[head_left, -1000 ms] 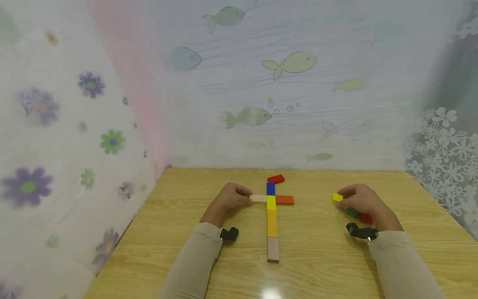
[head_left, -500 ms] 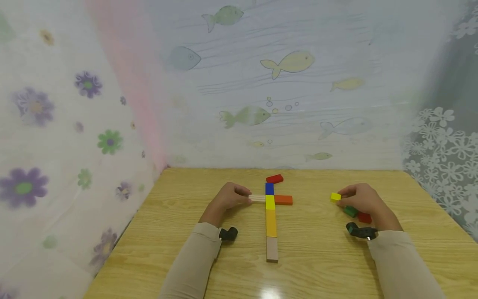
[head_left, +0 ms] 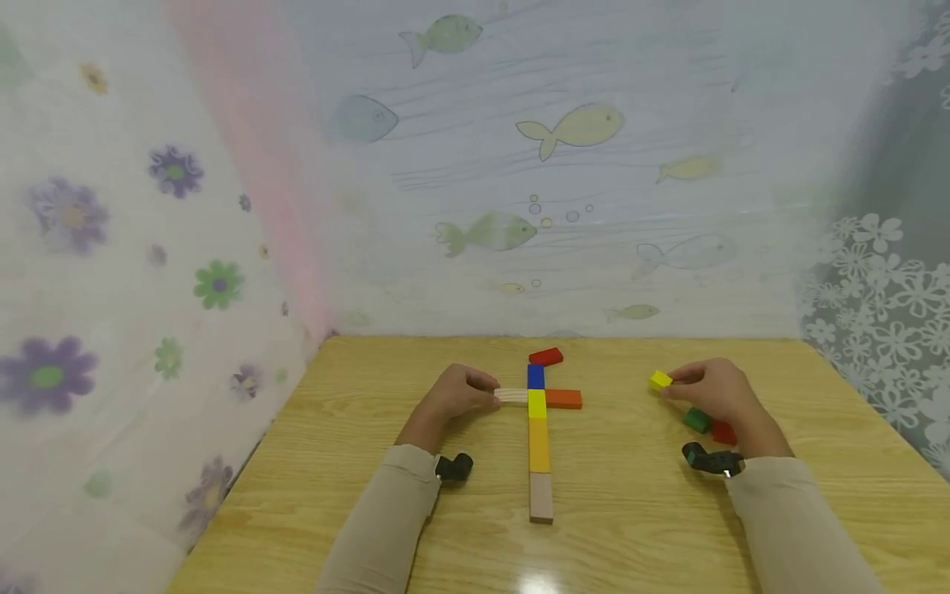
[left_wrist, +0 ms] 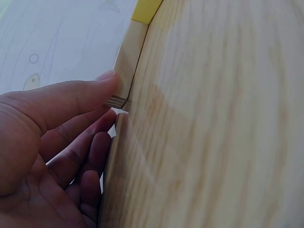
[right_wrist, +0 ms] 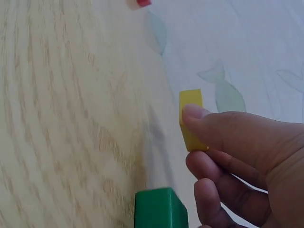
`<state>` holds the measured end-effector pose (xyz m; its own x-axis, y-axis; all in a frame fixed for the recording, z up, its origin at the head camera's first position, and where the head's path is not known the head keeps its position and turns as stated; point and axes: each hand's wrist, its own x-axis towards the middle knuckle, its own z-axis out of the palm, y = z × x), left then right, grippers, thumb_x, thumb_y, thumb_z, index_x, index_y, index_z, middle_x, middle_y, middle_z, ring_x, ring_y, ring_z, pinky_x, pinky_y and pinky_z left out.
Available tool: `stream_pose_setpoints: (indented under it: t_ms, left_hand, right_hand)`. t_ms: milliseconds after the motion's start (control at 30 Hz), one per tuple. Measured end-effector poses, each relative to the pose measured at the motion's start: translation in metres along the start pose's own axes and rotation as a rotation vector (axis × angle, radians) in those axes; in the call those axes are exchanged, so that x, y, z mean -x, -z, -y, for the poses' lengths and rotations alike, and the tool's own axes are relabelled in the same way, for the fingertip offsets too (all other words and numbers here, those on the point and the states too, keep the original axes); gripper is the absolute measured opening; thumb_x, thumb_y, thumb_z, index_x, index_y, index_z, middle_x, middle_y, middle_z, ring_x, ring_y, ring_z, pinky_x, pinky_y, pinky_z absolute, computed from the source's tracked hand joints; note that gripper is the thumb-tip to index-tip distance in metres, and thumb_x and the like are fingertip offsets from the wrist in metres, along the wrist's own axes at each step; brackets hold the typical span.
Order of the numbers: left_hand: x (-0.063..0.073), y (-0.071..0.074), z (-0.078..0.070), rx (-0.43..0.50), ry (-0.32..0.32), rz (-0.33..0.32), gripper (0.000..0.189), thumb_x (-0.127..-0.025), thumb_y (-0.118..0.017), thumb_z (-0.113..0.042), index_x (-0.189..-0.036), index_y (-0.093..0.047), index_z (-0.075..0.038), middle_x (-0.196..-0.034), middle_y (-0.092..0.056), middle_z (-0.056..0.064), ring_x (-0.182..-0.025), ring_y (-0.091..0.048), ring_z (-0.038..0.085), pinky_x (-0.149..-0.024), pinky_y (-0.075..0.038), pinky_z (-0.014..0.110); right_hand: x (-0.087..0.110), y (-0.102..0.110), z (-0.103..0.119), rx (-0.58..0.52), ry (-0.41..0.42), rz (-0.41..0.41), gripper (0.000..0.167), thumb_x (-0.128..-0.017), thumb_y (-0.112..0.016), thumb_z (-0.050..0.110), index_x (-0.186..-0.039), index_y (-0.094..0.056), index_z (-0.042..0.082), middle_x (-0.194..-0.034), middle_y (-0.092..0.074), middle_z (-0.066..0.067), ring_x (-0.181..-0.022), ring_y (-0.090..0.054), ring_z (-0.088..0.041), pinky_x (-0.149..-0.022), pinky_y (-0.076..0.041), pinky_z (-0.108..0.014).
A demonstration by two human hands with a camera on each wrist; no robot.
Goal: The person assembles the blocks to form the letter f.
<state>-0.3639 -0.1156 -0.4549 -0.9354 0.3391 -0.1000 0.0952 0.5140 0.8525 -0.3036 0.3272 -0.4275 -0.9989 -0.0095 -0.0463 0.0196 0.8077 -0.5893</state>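
With thumb and fingertips my left hand (head_left: pixel 456 389) pinches the outer end of a plain wooden block (head_left: pixel 512 397). That block lies against the left side of a yellow block (head_left: pixel 537 404) in a cross-shaped layout. Blue (head_left: pixel 536 376), orange-yellow (head_left: pixel 538 445) and tan (head_left: pixel 541 497) blocks line up with it, and an orange-red block (head_left: pixel 564 399) extends rightward. At the right, my right hand (head_left: pixel 716 392) holds a small yellow block (right_wrist: pixel 191 118) between thumb and fingers, raised above the table. A green block (head_left: pixel 696 421) and a red block (head_left: pixel 723 432) lie just below this hand.
Another red block (head_left: pixel 546 356) lies slanted behind the blue one. The wooden table (head_left: pixel 616 511) runs back to a fish-patterned curtain (head_left: pixel 475 165), and a flowered curtain (head_left: pixel 134 330) hangs at the left. Dark camera mounts (head_left: pixel 455 468) sit on both wrists.
My right hand has lifted the yellow block off the table and shifted slightly left with it. The left hand keeps its pinch on the plain wooden block without moving.
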Motion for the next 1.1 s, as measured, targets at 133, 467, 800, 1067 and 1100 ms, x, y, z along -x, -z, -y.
stream_pose_setpoints:
  t_ms: [133, 467, 800, 1067, 1100]
  left_hand:
    - [0.000, -0.001, 0.000, 0.002, 0.008, -0.006, 0.025, -0.084, -0.087, -0.020, -0.108, -0.082, -0.016, -0.114, -0.076, 0.001, -0.112, -0.065, 0.022, -0.103, -0.053, 0.043]
    - [0.001, -0.001, -0.002, -0.003, 0.014, -0.004, 0.027, -0.084, -0.088, -0.022, -0.110, -0.082, -0.017, -0.115, -0.076, 0.001, -0.112, -0.064, 0.022, -0.103, -0.053, 0.043]
    - [0.003, 0.000, -0.002, -0.010, 0.021, -0.006, 0.027, -0.085, -0.087, -0.022, -0.110, -0.082, -0.016, -0.116, -0.075, 0.001, -0.111, -0.064, 0.022, -0.103, -0.053, 0.043]
    - [0.002, 0.000, -0.003, -0.009, 0.025, -0.006, 0.026, -0.084, -0.087, -0.022, -0.109, -0.082, -0.017, -0.115, -0.075, 0.001, -0.112, -0.064, 0.023, -0.104, -0.052, 0.044]
    - [0.001, 0.000, -0.003, -0.008, 0.026, -0.005, 0.026, -0.084, -0.087, -0.022, -0.109, -0.082, -0.017, -0.115, -0.076, 0.001, -0.112, -0.064, 0.023, -0.105, -0.052, 0.044]
  right_hand:
    - [-0.002, -0.001, 0.006, -0.016, 0.000, -0.014, 0.063, -0.089, -0.079, 0.051, -0.128, -0.072, 0.002, -0.120, -0.074, -0.019, -0.109, -0.066, -0.037, -0.089, -0.056, -0.051]
    - [-0.023, -0.008, 0.015, 0.009, 0.035, -0.035, 0.054, -0.088, -0.081, 0.046, -0.121, -0.076, 0.004, -0.119, -0.073, -0.020, -0.105, -0.067, -0.036, -0.084, -0.058, -0.047]
    - [-0.040, -0.018, 0.041, -0.003, 0.062, -0.044, 0.044, -0.088, -0.083, 0.033, -0.116, -0.078, 0.001, -0.117, -0.075, -0.020, -0.112, -0.064, -0.042, -0.096, -0.053, -0.056]
    - [-0.054, -0.025, 0.057, 0.012, 0.085, -0.074, 0.040, -0.088, -0.083, 0.026, -0.115, -0.077, -0.002, -0.115, -0.075, -0.022, -0.110, -0.066, -0.043, -0.093, -0.055, -0.053]
    - [-0.056, -0.025, 0.059, 0.011, 0.087, -0.074, 0.039, -0.088, -0.083, 0.026, -0.115, -0.078, -0.002, -0.115, -0.075, -0.022, -0.110, -0.066, -0.043, -0.091, -0.056, -0.053]
